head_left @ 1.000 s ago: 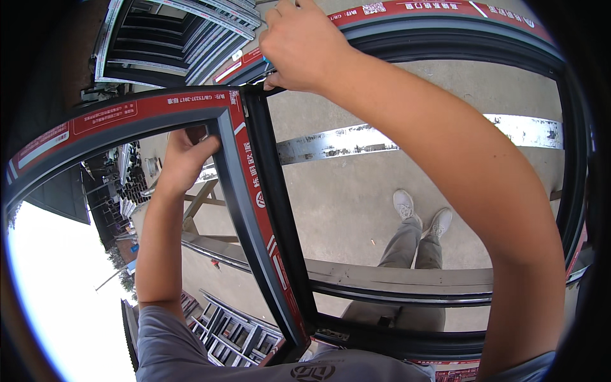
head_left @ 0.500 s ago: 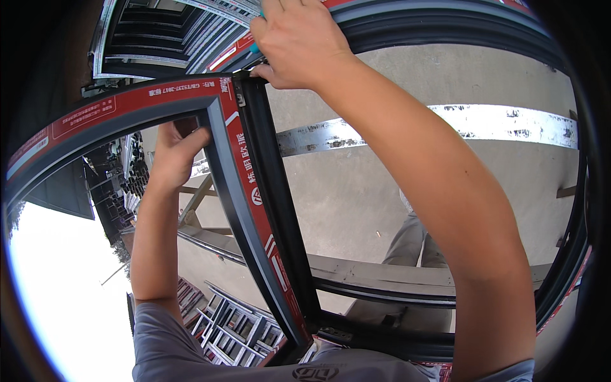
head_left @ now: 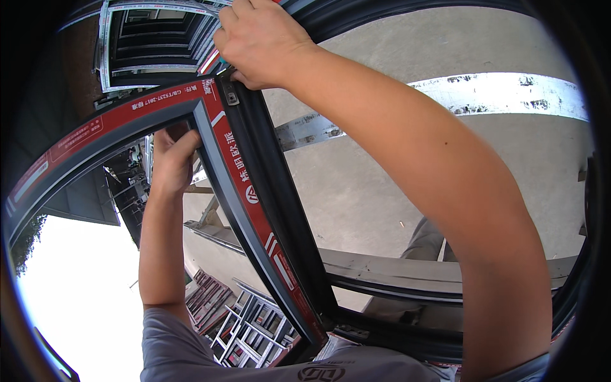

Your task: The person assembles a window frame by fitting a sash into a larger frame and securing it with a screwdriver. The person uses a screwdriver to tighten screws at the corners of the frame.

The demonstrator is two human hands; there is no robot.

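My left hand (head_left: 172, 159) is reaching upward, pinching the smooth, red-filmed sash (head_left: 238, 181); my right hand (head_left: 261, 44), elbow bending, is curling at the black, angular frame (head_left: 280, 191), its grip unclear.

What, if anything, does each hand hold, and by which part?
Left hand: the red-grey frame, by its inner edge near the upper right corner. Right hand: cannot be told; it partly covers something teal.

Right hand (head_left: 261, 44) farther left (in view); frame corner (head_left: 203, 100) likewise
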